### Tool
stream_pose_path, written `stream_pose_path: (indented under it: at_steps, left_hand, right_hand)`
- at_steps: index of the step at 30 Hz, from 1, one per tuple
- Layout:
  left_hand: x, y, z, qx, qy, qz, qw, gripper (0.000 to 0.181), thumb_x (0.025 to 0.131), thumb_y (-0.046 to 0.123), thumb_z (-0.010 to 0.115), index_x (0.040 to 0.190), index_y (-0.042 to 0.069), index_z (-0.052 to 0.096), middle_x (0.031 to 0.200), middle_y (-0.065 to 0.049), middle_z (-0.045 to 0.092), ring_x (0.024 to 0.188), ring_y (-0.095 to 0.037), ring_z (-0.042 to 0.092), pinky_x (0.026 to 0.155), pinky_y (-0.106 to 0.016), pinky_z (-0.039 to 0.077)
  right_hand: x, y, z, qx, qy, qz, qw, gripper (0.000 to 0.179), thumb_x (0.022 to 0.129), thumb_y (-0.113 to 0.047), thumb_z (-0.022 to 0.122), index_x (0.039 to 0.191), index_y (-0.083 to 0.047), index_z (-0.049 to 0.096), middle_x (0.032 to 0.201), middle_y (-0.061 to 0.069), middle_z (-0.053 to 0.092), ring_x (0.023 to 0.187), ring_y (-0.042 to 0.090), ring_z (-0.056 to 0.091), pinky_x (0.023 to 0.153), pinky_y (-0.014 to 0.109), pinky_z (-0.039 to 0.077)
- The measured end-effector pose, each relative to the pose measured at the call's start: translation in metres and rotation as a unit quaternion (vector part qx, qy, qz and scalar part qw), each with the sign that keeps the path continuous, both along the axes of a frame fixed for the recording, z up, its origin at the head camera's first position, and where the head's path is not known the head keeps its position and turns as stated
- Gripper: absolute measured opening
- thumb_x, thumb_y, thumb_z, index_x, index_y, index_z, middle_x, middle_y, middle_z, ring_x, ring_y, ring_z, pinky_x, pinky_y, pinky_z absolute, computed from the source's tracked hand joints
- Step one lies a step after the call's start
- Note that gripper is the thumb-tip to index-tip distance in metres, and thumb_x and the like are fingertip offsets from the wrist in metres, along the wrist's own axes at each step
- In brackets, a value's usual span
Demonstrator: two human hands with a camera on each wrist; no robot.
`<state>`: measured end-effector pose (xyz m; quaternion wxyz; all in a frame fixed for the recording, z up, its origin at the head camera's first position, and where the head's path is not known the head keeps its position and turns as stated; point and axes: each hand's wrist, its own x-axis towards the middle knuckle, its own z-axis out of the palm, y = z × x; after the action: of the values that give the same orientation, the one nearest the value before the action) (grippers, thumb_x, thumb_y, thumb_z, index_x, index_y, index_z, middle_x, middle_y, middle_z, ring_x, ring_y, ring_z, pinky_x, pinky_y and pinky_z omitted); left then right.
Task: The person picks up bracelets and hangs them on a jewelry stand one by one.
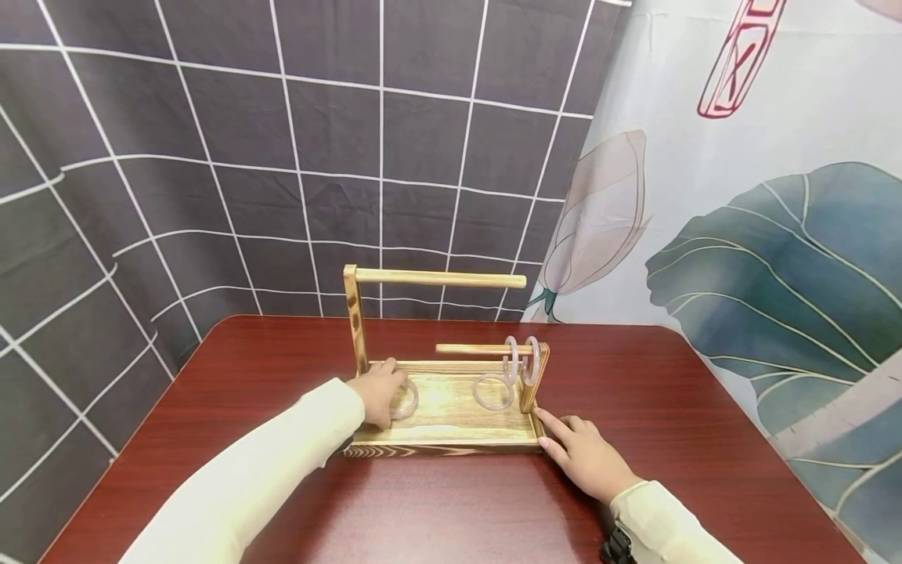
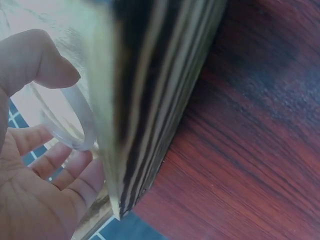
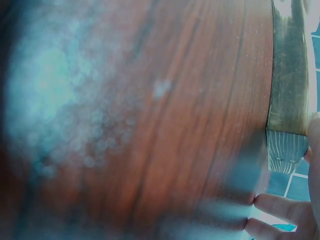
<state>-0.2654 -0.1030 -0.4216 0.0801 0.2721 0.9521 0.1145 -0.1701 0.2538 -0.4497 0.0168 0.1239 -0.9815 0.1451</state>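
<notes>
My left hand (image 1: 379, 393) reaches into the left end of a wooden tray stand (image 1: 451, 427). Its thumb and fingers grip a pale translucent bangle (image 2: 84, 112) from opposite sides, low by the tray floor. At the tray's right end my right hand (image 1: 585, 453) rests with thumb and fingers extended, touching the front corner and the end edge. Near that end another bangle (image 1: 493, 408) lies in the tray. Two hanging bangles (image 1: 532, 360) circle the lower bar (image 1: 472, 349), close to its right post. The right wrist view shows only part of the right hand.
A longer upper bar (image 1: 444, 278) extends rightward from the tall left post (image 1: 355, 325) and carries nothing. The stand sits on a reddish-brown table (image 1: 451, 509). Behind it hangs a dark gridded cloth (image 1: 338, 141), with a lotus-print cloth (image 1: 705, 196) at the right.
</notes>
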Motion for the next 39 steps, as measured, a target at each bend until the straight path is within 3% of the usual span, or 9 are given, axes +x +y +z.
stream_pose_path:
  at_steps: [9,18,39]
  left_hand:
    - [0.000,0.000,0.000,0.013,0.017,-0.016,0.9996,0.076,0.049,0.005,0.081,0.121,0.003,0.055,0.111,-0.011,0.044,0.103,-0.030,0.045,0.087,-0.040,0.051]
    - [0.005,0.003,0.011,0.037,-0.005,0.003,0.9993,0.082,0.050,0.001,0.082,0.127,0.003,0.053,0.119,-0.013,0.042,0.110,-0.032,0.041,0.088,-0.043,0.050]
    - [0.005,0.004,0.008,0.076,0.023,0.003,0.9968,0.087,0.051,-0.001,0.079,0.132,0.001,0.049,0.123,-0.017,0.041,0.109,-0.032,0.040,0.088,-0.042,0.049]
  right_hand:
    - [0.000,0.000,0.000,0.001,-0.002,0.001,1.0000,0.049,0.098,-0.043,0.049,0.144,-0.026,0.047,0.119,0.014,0.056,0.114,0.036,0.051,0.089,0.054,0.047]
    - [-0.001,0.001,0.000,0.001,0.005,0.004,1.0000,0.049,0.098,-0.042,0.050,0.143,-0.025,0.048,0.119,0.014,0.056,0.113,0.037,0.051,0.089,0.055,0.047]
    - [0.001,-0.001,0.003,-0.001,-0.002,0.003,1.0000,0.049,0.098,-0.041,0.051,0.143,-0.023,0.048,0.120,0.016,0.056,0.114,0.040,0.051,0.089,0.056,0.046]
